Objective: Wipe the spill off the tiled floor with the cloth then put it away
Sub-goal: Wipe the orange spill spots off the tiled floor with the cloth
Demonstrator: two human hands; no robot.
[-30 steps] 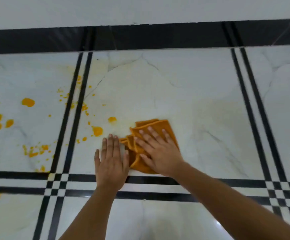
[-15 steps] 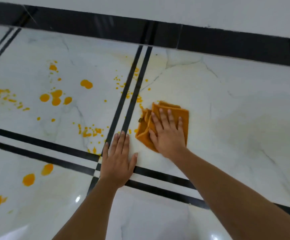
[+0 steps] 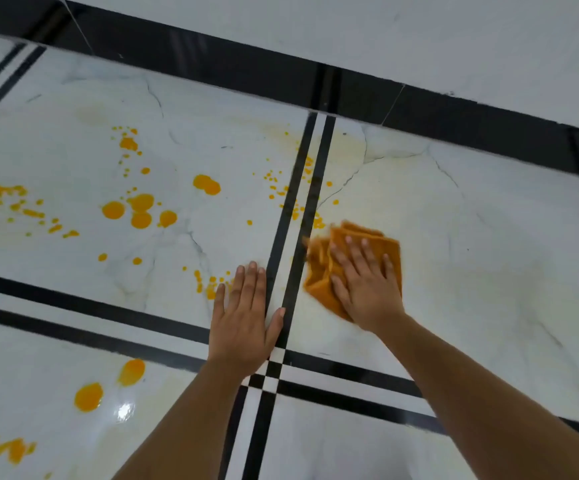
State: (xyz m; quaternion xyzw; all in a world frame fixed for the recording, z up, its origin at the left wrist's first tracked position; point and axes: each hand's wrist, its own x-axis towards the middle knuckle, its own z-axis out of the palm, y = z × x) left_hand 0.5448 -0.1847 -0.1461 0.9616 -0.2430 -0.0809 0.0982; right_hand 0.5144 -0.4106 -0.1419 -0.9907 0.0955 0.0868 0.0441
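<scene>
Pressing flat on the tiled floor [image 3: 489, 258], the left hand [image 3: 245, 320] keeps its fingers straight beside the double black line [image 3: 290, 202]. Beyond it, the right hand [image 3: 367, 289] spreads straight fingers over the folded orange cloth [image 3: 317, 271], just right of that line. The orange spill [image 3: 139, 209] dots the tile farther left.

Right hand [image 3: 367, 292] covers much of the cloth [image 3: 318, 280] — its left edge blurred

Surfaces underfoot: the tiled floor [image 3: 489, 237] is polished white marble-look tile with grey veining, glossy enough to throw a bright glare at lower left. Its black strips [image 3: 283, 237] are equally smooth and shiny. The cloth [image 3: 381, 244] is soft, matt orange fabric with hemmed edges. The spill [image 3: 141, 209] is opaque, wet orange liquid.
</scene>
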